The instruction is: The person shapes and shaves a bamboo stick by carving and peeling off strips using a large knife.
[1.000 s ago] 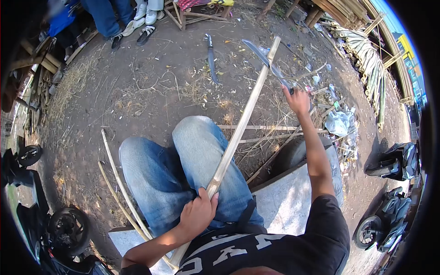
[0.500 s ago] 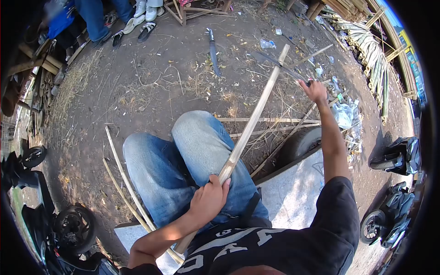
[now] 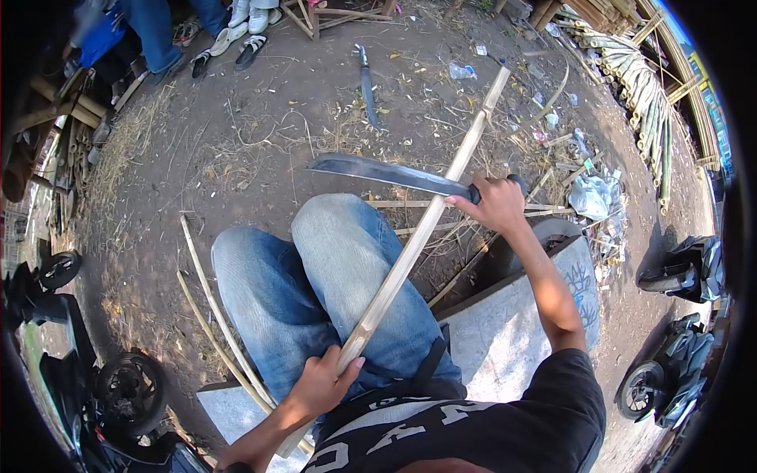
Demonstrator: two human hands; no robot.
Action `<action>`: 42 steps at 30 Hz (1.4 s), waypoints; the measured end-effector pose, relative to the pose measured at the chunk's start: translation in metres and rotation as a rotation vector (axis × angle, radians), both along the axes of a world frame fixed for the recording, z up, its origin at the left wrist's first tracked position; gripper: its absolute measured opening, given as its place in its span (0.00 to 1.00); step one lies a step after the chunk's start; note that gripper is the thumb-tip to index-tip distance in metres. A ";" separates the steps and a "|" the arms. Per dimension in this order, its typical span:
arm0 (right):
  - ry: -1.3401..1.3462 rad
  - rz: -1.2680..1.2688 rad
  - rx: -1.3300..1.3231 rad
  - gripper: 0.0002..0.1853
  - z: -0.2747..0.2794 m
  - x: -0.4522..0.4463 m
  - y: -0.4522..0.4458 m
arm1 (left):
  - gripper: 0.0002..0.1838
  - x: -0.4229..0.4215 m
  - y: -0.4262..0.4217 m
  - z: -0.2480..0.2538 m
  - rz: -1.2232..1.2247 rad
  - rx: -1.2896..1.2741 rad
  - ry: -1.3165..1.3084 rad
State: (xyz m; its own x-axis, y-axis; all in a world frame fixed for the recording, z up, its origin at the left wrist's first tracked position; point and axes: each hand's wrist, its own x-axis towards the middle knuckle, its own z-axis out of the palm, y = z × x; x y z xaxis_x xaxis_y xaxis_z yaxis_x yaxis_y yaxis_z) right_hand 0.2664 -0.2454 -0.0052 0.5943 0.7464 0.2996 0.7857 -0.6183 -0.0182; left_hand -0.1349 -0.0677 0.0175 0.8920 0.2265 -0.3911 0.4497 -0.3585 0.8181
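Observation:
A long pale bamboo strip (image 3: 410, 252) slants across my lap, from beside my left hip up to the far right. Near its lower end my left hand (image 3: 319, 385) is closed around it. My right hand (image 3: 498, 203) grips the dark handle of a machete (image 3: 386, 173), close to the strip's right side. The blade points left and lies across the strip a little above its middle; whether it presses on the wood I cannot tell. My jeans-covered knees (image 3: 339, 236) are under and beside the strip.
A second knife (image 3: 367, 91) lies on the dirt ahead. Thin bamboo strips (image 3: 213, 292) lean at my left. I sit on a grey slab (image 3: 512, 323) by a tyre (image 3: 544, 236). Plastic litter (image 3: 591, 197), bundled bamboo (image 3: 631, 71), motorbikes (image 3: 670, 370) and people's feet (image 3: 251, 49) surround me.
My right hand has brought the machete down along the strip toward me, and its blade now points left. My left hand has moved slightly down and left with the strip.

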 end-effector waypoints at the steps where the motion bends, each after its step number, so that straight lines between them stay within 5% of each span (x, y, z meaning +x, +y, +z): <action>1: 0.050 -0.030 0.000 0.35 0.007 -0.003 0.000 | 0.21 -0.006 0.003 0.003 -0.001 0.001 0.001; 3: 0.073 -0.042 0.025 0.35 0.019 -0.005 -0.002 | 0.21 -0.020 0.006 0.013 0.001 0.262 -0.007; 6: 0.114 -0.072 0.020 0.35 0.027 -0.012 -0.005 | 0.20 -0.051 0.028 0.018 0.115 -0.007 0.106; 12: 0.088 0.062 0.078 0.33 0.011 -0.046 0.000 | 0.21 -0.106 0.038 0.003 0.135 0.228 0.107; 14: 0.097 0.075 0.091 0.33 0.001 -0.051 0.003 | 0.21 -0.111 0.046 0.000 0.023 0.377 0.042; 20: 0.112 0.063 0.111 0.36 -0.002 -0.057 0.007 | 0.30 -0.048 0.076 0.067 -0.233 0.650 0.413; 22: 0.048 0.094 0.135 0.36 0.005 -0.059 0.010 | 0.28 -0.008 0.080 0.080 -0.063 0.921 -0.022; 24: 0.054 0.097 0.147 0.36 0.008 -0.062 0.010 | 0.28 0.030 0.076 0.078 0.078 0.743 -0.204; 31: 0.110 0.010 0.255 0.34 0.017 -0.058 0.001 | 0.26 0.155 0.045 0.042 0.057 0.633 -0.281; 33: 0.102 -0.019 0.271 0.34 0.018 -0.057 -0.001 | 0.27 0.179 0.038 0.024 0.102 0.875 -0.400; 37: 0.190 -0.158 0.202 0.32 0.015 -0.049 0.012 | 0.25 0.222 0.053 0.000 0.008 0.869 -0.448; 42: 0.151 -0.193 0.204 0.34 0.014 -0.038 0.029 | 0.23 0.229 0.068 0.032 -0.047 -0.243 -0.091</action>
